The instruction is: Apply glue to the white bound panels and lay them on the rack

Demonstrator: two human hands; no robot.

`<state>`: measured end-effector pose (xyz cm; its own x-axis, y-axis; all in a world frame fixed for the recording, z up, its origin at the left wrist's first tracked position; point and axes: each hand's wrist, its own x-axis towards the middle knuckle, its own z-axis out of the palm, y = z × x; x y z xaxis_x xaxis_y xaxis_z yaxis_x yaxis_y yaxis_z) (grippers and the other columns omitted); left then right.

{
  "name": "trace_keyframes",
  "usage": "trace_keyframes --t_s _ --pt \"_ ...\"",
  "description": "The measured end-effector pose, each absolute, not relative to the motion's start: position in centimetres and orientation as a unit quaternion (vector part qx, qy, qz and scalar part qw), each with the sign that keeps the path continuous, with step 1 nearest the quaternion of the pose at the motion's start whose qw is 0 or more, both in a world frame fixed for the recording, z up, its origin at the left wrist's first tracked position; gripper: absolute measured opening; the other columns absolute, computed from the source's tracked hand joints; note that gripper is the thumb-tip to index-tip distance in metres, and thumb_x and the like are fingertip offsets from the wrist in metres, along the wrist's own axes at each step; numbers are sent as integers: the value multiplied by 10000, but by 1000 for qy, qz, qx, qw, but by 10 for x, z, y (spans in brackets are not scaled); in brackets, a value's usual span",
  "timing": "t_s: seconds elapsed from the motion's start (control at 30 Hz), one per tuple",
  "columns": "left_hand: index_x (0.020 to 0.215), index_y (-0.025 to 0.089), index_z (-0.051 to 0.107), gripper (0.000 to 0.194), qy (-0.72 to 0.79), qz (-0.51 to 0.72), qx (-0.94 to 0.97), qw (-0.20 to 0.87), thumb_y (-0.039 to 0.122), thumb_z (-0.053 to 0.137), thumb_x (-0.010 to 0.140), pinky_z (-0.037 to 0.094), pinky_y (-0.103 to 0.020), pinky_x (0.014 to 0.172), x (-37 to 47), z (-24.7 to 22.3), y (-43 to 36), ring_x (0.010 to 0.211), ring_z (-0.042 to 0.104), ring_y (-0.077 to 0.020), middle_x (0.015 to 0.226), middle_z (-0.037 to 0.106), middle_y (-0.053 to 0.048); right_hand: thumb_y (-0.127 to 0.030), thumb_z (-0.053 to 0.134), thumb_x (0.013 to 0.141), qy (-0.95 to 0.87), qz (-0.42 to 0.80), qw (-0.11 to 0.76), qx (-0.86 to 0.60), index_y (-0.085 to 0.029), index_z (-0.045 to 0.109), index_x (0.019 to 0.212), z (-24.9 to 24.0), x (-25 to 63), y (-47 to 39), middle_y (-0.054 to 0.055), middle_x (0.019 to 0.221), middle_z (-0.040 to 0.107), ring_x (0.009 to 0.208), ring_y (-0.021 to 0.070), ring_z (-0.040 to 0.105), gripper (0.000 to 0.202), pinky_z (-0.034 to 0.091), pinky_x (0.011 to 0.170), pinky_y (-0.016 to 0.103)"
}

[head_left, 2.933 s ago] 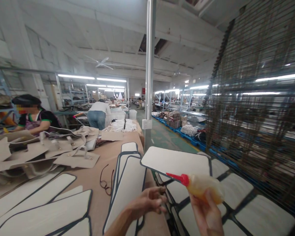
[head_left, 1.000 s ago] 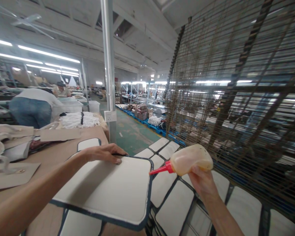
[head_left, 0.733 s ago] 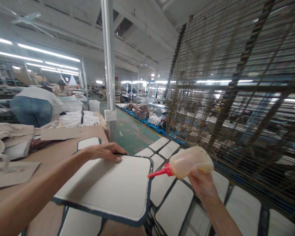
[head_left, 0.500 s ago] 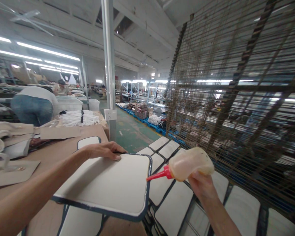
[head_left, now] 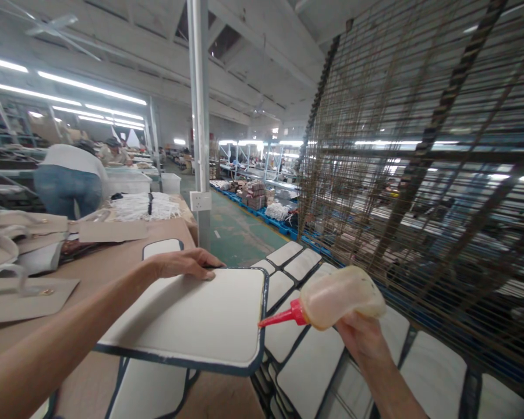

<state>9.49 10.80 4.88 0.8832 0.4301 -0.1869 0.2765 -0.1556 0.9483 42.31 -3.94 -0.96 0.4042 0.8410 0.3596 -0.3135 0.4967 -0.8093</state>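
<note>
My left hand (head_left: 190, 265) grips the far edge of a cream panel (head_left: 201, 320) with a dark blue border and rounded corners, thumb on top and fingers out of sight beneath. The panel is held tilted above the table. In my right hand (head_left: 360, 331) lies a translucent squeeze bottle (head_left: 340, 297) with yellowish contents, tipped on its side. Its red nozzle (head_left: 283, 317) points left, and the tip meets the panel's right border. A pale wet-looking line runs along parts of that border.
Similar panels (head_left: 312, 361) lie in rows at the right, beside a leaning wire rack (head_left: 410, 145). Beige bag pieces (head_left: 26, 297) and a white strap bundle (head_left: 146, 205) rest on the brown table (head_left: 91, 372). A metal post (head_left: 199, 116) stands ahead; a person (head_left: 70, 180) bends over at far left.
The nozzle tip has slid a little along the panel's right border, toward me. Both hands keep their grips, and the whole view has shifted slightly.
</note>
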Motion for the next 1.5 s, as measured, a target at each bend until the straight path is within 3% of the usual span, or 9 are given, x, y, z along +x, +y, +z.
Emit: trace_keyframes --t_s 0.23,0.63,0.97,1.27,1.5 --pt "1081 173 700 396 265 81 743 609 381 661 746 499 -265 704 92 48 105 831 664 -248 935 732 -65 -316 842 517 -431 378 756 -315 -260 691 972 -21 430 -41 57 840 736 745 246 680 482 575 703 391" --pt "1036 157 711 356 266 104 719 634 362 658 750 509 -279 715 86 39 108 828 666 -250 916 730 -75 -393 852 464 -402 366 764 -346 -257 624 1137 -17 420 -45 59 803 729 697 266 679 724 559 749 448" --pt "1059 150 699 345 283 155 694 644 345 638 781 520 -274 681 81 22 111 762 682 -235 917 732 -96 -289 818 520 -372 321 800 -345 -272 608 1146 -24 419 -51 65 896 722 819 260 670 661 565 672 357" --pt "1203 132 618 464 286 206 633 689 331 646 785 529 -266 682 85 -9 110 785 691 -230 971 730 -126 -289 781 616 -364 256 829 -340 -224 643 1024 -29 413 -51 40 883 695 819 219 651 436 535 768 340" --pt "1180 128 631 479 300 237 601 702 350 677 757 514 -260 686 95 -20 101 798 685 -229 926 736 -118 -275 776 611 -344 217 842 -355 -230 604 1082 -31 412 -48 32 948 673 886 236 632 504 510 818 364"
